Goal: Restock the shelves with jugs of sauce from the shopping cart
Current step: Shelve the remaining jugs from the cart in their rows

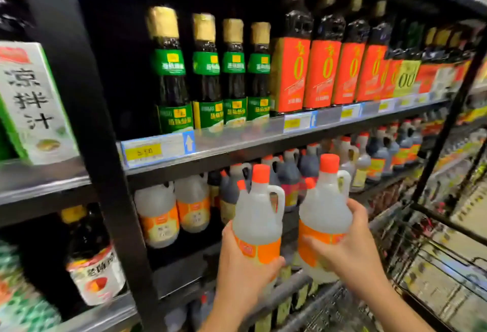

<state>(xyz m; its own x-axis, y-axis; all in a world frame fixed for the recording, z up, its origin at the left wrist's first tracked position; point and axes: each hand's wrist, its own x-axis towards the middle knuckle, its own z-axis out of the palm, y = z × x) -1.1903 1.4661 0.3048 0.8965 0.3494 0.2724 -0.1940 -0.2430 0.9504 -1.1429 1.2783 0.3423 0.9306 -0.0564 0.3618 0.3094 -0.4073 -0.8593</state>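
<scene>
Several tiers of black shelving (237, 144) fill the view beyond the fingertips. The tier level with them carries a row of handled jugs. Below and to the right of the right hand's fingers (354, 209) lies the wire shopping cart (416, 247).

Nearer in, two pale jugs are held in the air, upright and side by side with a narrow gap between them, just short of the shelf edge: the left jug (257, 213) and the right jug (325, 199). Two matching shelved jugs (174, 213) stand up and to the left of the left hand's fingers (274, 263). The spot beside them is partly hidden behind the left jug.

The left hand (237, 260) wraps the lower body of its jug, fingers curled round the orange label (263, 250). The right hand (350, 242) clasps its jug from the right side and underneath, fingers curled over the wall. Neither hand uses the moulded handle (279, 197) above the fingers.

Both jugs look full of clear liquid, so each is probably heavy for one hand. The plastic wall is likely smooth with a little give, and the glossy label could slip. The belly makes a wide grip; the handle loop, or a palm under the base, would hold more surely. They should survive a knock but could split if dropped.

The orange-red caps (261, 173) sit highest above the fingers and appear closed.
</scene>
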